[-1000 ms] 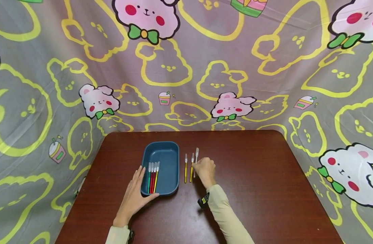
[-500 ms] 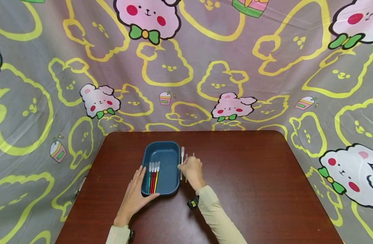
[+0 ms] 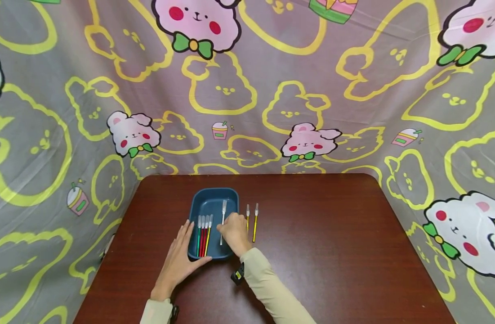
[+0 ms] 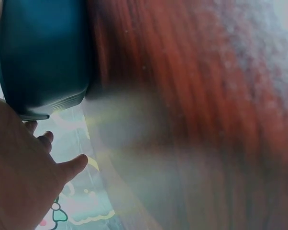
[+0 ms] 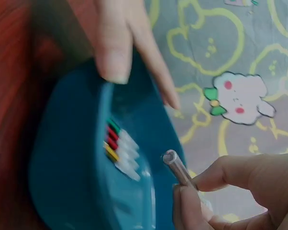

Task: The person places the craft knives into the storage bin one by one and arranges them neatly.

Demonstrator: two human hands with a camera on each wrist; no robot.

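Note:
My right hand [image 3: 236, 235] pinches a silver craft knife [image 3: 224, 208] with a clear cap over the right half of a blue tray [image 3: 233, 198]. In the right wrist view, thumb and fingers grip the knife's round handle [image 5: 178, 166]. My left hand [image 3: 178, 261] rests on the tray's near left corner, fingers straight along the left side and thumb at the front rim. Side by side at the tray's left lie a green craft knife [image 3: 198, 243], two red craft knives [image 3: 202, 243] and a yellow craft knife [image 3: 208, 238], all with clear caps.
Two yellow craft knives lie on the table right of the tray, one farther right [image 3: 255, 227] and one partly behind my right hand [image 3: 248, 220]. The brown table [image 3: 332, 252] ends at a patterned cloth [image 3: 247, 148] at the back and sides.
My right hand has carried the silver knife leftward, from beside the yellow knives on the table, across the rim to over the tray. My left hand has stayed in place.

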